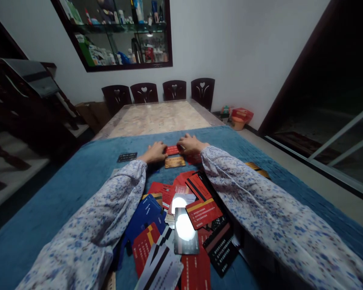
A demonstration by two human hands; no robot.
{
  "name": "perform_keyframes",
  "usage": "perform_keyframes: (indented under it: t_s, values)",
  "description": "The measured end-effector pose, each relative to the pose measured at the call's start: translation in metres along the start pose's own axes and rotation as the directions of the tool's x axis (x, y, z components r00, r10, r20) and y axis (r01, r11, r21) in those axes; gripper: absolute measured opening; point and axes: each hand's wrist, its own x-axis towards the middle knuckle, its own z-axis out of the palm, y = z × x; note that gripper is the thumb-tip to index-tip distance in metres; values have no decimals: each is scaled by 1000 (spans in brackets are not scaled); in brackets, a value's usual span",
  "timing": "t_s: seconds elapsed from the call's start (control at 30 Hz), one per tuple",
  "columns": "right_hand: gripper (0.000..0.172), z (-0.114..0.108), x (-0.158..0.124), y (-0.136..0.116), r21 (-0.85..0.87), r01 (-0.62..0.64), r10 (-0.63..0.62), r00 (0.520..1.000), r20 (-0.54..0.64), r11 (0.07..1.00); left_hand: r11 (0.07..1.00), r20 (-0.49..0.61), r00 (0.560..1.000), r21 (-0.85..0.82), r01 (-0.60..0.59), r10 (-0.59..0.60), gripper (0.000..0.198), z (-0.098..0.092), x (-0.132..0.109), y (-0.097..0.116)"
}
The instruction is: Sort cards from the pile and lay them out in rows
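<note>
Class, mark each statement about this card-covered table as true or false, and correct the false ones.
1. Both hands rest on a red card. True: the left hand and right hand meet at it.
2. The cloth is green. False: it is blue.
3. A gold-brown card lies just nearer the person than the red card. True.
4. Two chairs stand at the far end. False: four chairs stand there.
5. The black card lies under the right hand. False: it lies alone, left of the left hand.

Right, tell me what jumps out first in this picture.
A messy heap of red, blue and black plastic cards covers the near part of the blue plush cloth. Beyond it, the left hand and right hand touch a small red card.
</note>
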Motion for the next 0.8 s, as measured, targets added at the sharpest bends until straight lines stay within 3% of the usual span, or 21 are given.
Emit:
perform_keyframes:
  t_s: [0.4,0.8]
  values:
    - [38,0,3,-1,-1,-16,16,999,40,1000,999,8,1000,-32,-12,12,40,6,5,-5]
    - [46,-1,5,-7,0,-68,68,996,54,998,995,2,999,-78,53,-53,42,5,6,-2]
